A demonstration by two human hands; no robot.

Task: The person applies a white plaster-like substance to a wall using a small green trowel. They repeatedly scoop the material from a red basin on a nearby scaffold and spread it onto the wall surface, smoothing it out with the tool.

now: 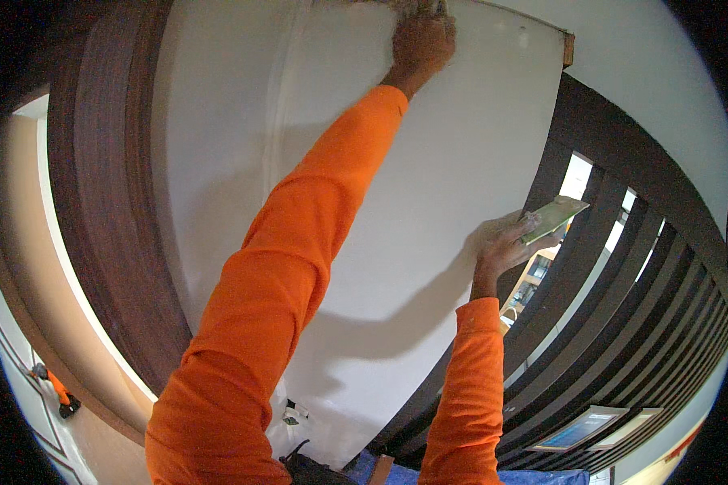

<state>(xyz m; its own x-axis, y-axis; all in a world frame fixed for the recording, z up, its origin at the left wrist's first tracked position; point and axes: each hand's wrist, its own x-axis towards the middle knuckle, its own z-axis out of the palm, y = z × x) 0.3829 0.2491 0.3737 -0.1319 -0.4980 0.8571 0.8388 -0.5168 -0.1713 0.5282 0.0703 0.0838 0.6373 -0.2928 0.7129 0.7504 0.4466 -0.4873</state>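
Note:
My left hand (423,44) is raised at the top of the view against a pale, smooth wall panel (429,162). Its fingers are closed, and the picture's upper edge cuts off whatever they hold. Lower and to the right, my right hand (505,242) grips a flat rectangular plate (555,218) with a green edge and a dull, smeared top. The plate is held out level, away from the panel, and pale residue marks the fingers. Both arms wear orange sleeves.
Dark slats (622,267) with gaps between them run along the right. A dark wooden frame (113,186) borders the panel's left side, beside a bright opening. Blue sheeting (534,477) lies at the bottom. Far left, a small orange-and-black object (57,390) is on the floor.

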